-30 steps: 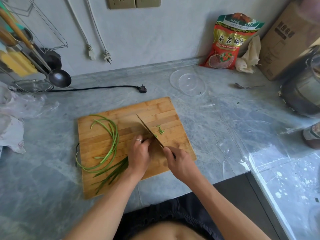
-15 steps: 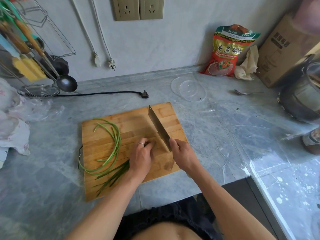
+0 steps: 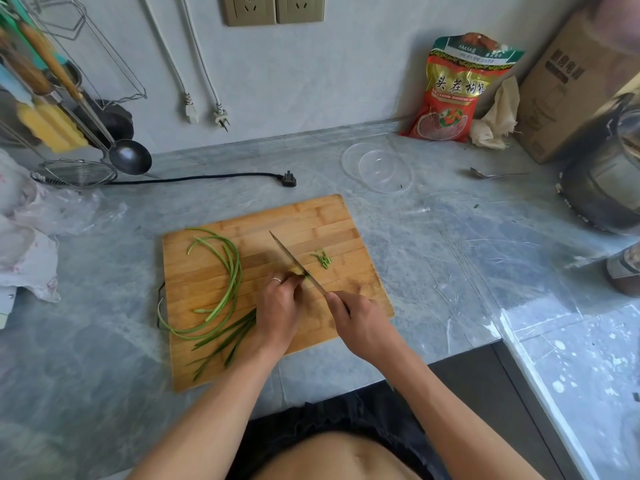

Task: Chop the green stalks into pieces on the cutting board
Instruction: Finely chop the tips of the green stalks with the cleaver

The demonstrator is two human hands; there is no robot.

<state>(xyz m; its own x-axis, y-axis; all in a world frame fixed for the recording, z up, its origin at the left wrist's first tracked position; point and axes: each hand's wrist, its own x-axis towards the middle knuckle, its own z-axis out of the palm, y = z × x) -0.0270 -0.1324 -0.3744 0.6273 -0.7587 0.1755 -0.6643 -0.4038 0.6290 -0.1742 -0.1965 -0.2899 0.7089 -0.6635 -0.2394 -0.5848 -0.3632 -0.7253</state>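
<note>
A: What sits furthest left?

B: A ladle (image 3: pixel 130 156) and a wire strainer (image 3: pixel 78 173) by the wall. Then the cutting board (image 3: pixel 311 216) on the grey counter (image 3: pixel 433 254), with the long green stalks (image 3: pixel 228 271) curling over its left half, some tips hanging past the edge.

A: And the hands?

B: The left hand (image 3: pixel 278 308), curled, pins a bundle of stalks down at mid-board. The knife (image 3: pixel 294 261) blade stands against its knuckles, edge on the wood. The right hand (image 3: pixel 360 323) grips the handle.

A: Anything cut?

B: Cut pieces (image 3: pixel 322 258) lie just right of the blade. Beyond, a clear lid (image 3: pixel 377 168) and a spoon (image 3: pixel 495 174).
</note>
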